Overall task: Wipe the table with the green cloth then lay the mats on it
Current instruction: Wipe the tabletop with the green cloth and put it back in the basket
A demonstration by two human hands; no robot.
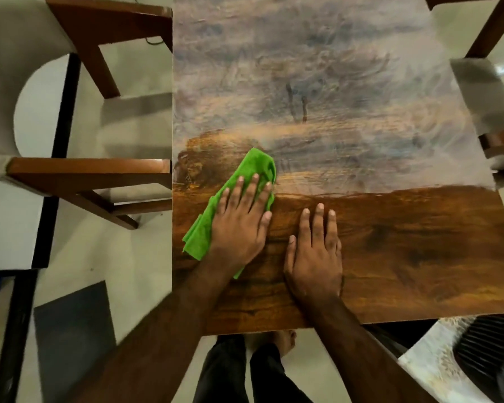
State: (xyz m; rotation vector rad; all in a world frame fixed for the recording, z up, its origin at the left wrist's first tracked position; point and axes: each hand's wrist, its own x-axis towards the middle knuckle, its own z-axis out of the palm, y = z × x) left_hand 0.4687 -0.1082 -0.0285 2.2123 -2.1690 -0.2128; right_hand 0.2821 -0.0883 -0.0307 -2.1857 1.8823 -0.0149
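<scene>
Wiping underway, I judge: left hand (239, 228) flat, fingers straight, pressing green cloth (253, 167) on table (419, 242) near-left; right hand (314, 257) flat on wood. Near strip clean, far part hazy; no mats laid.

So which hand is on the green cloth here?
The left hand, spread flat on the green cloth; the right hand rests flat on the bare table beside it.

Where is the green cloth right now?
In the head view, the folded green cloth lies near the left edge of the brown wooden table, pressed under the flat left hand.
</scene>
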